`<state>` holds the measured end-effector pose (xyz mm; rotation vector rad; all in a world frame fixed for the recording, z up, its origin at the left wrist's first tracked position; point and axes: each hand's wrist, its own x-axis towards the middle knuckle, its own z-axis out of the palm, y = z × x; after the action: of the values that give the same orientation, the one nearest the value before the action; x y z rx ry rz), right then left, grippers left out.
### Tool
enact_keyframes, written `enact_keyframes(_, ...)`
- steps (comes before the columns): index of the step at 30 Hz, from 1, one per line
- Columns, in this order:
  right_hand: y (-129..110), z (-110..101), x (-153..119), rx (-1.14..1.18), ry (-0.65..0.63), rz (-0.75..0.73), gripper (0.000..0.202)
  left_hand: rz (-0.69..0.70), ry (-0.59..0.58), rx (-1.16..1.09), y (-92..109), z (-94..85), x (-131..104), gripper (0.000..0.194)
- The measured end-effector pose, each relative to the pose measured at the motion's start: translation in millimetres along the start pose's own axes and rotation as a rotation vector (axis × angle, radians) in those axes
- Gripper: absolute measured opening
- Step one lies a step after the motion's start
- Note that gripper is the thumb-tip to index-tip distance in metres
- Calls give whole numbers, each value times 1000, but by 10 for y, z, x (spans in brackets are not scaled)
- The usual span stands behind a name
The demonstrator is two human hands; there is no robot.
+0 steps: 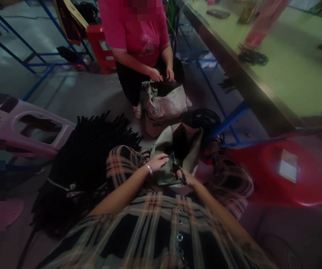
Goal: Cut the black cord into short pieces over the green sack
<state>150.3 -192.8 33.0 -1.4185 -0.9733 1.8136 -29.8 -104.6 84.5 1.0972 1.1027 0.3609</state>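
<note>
My right hand [184, 176] is closed round black-handled scissors [182, 175], whose blades point up and away from me. Close to the blade tips, my left hand [160, 162] pinches its fingers together at a small dark thing too blurred to name. Both hands are over the mouth of an open greenish-beige sack [162, 147] that stands between my knees. The sack's inside is dark, and its contents are hidden. To the left lies a large bundle of black strips or cords [93, 145], tied with a light string [62, 185].
Opposite me a person [141, 45] in a pink shirt works over another sack [166, 102]. A long table [281, 74] on blue legs is at right, with a dark bundle [253, 56] on it. A red stool [309, 186] and a pink-white stool [34, 127] flank me.
</note>
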Motion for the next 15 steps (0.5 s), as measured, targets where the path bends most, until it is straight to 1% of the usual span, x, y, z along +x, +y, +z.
enact_keyframes(3, 5, -42, 7, -151, -95, -89, 46, -12, -23, 31, -2, 10, 3, 28)
enact_keyframes(6, -1, -80, 7, -264, -114, -147, 42, -13, -54, 56, -18, 24, 29, 29)
enact_keyframes(8, -9, -79, 5, -359, -69, -135, 33, -15, -72, 69, -47, 34, 64, 29)
enact_keyframes(11, 5, -32, 14, -443, 47, -71, 19, -40, -56, 73, -120, 40, 142, 28)
enact_keyframes(15, 131, 54, 61, -352, 107, 20, 15, -65, -19, 89, -227, 32, 248, 26)
